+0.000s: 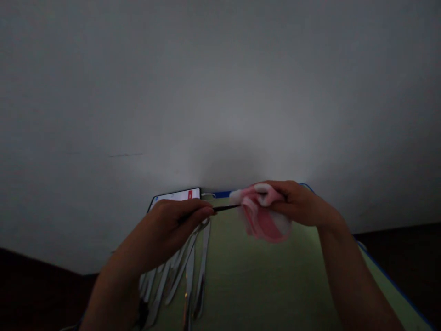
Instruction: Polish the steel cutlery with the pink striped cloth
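Note:
My left hand (182, 220) is closed on one end of a thin, dark-looking utensil (225, 208). Its other end runs into a pink and white cloth (263, 223), so I cannot make out its kind. Bunched up, the cloth is gripped between the thumb and fingers of my right hand (296, 200). Both hands are raised over the far part of a light green table (262, 280). Below and beside my left hand, several pieces of metal cutlery (189, 271) lie side by side, partly hidden by my forearm.
A phone or tablet with a lit screen (175, 195) stands at the table's back edge, a white cable (208, 195) beside it. Behind rises a plain grey wall (227, 92). Blue edging (392, 278) runs along the table's right side. The light is dim.

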`<action>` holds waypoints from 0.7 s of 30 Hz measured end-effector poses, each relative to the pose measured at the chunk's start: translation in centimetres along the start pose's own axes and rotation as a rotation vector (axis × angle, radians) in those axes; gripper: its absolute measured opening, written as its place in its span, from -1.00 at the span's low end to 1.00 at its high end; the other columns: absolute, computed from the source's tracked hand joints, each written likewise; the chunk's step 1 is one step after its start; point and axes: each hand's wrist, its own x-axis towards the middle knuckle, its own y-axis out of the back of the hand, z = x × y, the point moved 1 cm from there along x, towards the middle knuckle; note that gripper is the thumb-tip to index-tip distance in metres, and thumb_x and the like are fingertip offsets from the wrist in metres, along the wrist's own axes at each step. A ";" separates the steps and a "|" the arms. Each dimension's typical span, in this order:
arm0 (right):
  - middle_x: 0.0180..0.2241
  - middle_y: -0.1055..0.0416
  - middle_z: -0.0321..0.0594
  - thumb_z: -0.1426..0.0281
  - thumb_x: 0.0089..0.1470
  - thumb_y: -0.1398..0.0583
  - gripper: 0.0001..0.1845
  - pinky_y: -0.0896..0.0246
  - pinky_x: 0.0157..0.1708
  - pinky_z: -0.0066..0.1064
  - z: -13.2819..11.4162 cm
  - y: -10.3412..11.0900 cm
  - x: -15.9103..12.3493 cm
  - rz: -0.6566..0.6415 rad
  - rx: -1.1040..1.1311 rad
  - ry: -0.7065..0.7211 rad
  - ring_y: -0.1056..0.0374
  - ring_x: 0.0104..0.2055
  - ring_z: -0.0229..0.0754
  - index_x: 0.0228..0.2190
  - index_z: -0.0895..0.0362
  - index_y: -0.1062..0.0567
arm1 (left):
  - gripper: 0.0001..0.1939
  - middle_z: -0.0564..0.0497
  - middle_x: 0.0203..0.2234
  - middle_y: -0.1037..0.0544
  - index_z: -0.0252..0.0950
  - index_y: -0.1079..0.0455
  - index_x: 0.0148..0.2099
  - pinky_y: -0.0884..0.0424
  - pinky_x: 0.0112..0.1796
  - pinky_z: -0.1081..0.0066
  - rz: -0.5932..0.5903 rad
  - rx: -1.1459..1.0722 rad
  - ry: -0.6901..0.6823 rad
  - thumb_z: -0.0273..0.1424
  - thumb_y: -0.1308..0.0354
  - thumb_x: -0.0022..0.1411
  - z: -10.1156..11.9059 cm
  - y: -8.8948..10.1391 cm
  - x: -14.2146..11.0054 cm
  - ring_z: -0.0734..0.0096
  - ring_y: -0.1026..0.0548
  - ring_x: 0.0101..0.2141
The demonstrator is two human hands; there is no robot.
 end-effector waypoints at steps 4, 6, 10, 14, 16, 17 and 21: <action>-0.13 -0.44 -0.26 0.46 0.00 -0.11 -0.58 -0.19 -0.20 -0.43 0.9 0.4 0.2 0.044 -0.111 -0.028 -0.34 -0.17 -0.21 -0.05 0.06 -0.39 | -0.66 0.06 -0.56 -0.51 -0.28 -0.46 -0.20 -0.26 -0.51 0.54 0.074 0.039 0.042 -0.22 0.08 0.26 -0.7 0.1 0.0 0.49 -0.39 -0.56; -0.20 -0.46 -0.25 0.46 0.00 -0.11 -0.64 -0.19 -0.25 -0.43 1.5 0.3 0.4 0.061 -0.169 -0.069 -0.34 -0.24 -0.22 -0.11 0.09 -0.42 | -0.65 0.05 -0.55 -0.51 -0.28 -0.46 -0.20 -0.29 -0.47 0.52 0.076 0.052 0.071 -0.22 0.10 0.27 -0.7 0.1 0.1 0.47 -0.40 -0.54; -0.21 -0.46 -0.24 0.45 -0.03 -0.15 -0.67 -0.17 -0.23 -0.40 2.0 0.1 0.8 0.144 -0.107 -0.069 -0.33 -0.24 -0.22 -0.15 0.12 -0.45 | -0.67 0.02 -0.41 -0.54 -0.26 -0.41 -0.14 -0.33 -0.35 0.48 0.041 0.008 0.097 -0.23 0.12 0.29 -0.5 -0.1 0.2 0.42 -0.45 -0.40; -0.22 -0.46 -0.24 0.41 -0.11 -0.22 -0.63 -0.22 -0.22 -0.37 2.3 0.1 0.7 0.266 0.226 -0.090 -0.35 -0.24 -0.21 -0.17 0.12 -0.45 | -0.68 -0.02 -0.27 -0.53 -0.25 -0.35 -0.07 -0.34 -0.29 0.45 0.014 -0.065 0.120 -0.22 0.10 0.28 -0.9 -0.2 0.3 0.38 -0.45 -0.31; -0.29 -0.47 -0.25 0.38 -0.15 -0.25 -0.64 -0.27 -0.27 -0.37 2.6 0.0 0.5 0.304 0.474 -0.128 -0.37 -0.29 -0.22 -0.21 0.12 -0.46 | -0.70 0.02 -0.38 -0.51 -0.28 -0.35 -0.16 -0.32 -0.38 0.48 -0.033 -0.069 0.123 -0.21 0.09 0.28 -0.9 -0.5 0.3 0.42 -0.43 -0.40; -0.33 -0.48 -0.25 0.36 -0.16 -0.27 -0.66 -0.28 -0.29 -0.37 2.8 -0.1 0.4 0.319 0.590 -0.148 -0.38 -0.32 -0.22 -0.25 0.13 -0.46 | -0.71 0.04 -0.44 -0.49 -0.28 -0.34 -0.21 -0.31 -0.42 0.50 -0.065 -0.069 0.115 -0.21 0.09 0.28 -0.8 -0.6 0.3 0.45 -0.41 -0.45; -0.32 -0.49 -0.20 0.18 -0.09 -0.22 -0.63 -0.32 -0.27 -0.33 3.4 -0.6 0.7 0.372 0.920 -0.169 -0.41 -0.32 -0.20 -0.26 0.14 -0.46 | -0.72 0.09 -0.49 -0.42 -0.28 -0.30 -0.27 -0.28 -0.42 0.52 -0.137 -0.108 0.065 -0.23 0.14 0.30 -0.2 -1.0 0.5 0.51 -0.36 -0.47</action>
